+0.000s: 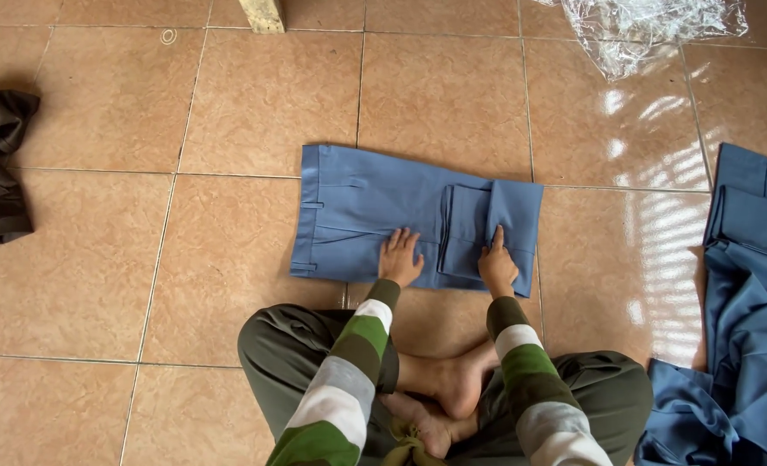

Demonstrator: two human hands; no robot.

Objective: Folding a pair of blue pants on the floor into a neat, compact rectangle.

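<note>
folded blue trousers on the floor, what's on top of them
Both hands press flat on the folded blue cotton trousers: left hand, right hand on the folded-over leg. Anything between the layers is hidden.

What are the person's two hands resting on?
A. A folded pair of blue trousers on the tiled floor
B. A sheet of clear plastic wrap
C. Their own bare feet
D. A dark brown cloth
A: the left hand lies flat and the right hand presses on the folded blue trousers, which lie on the tiled floor.
</note>
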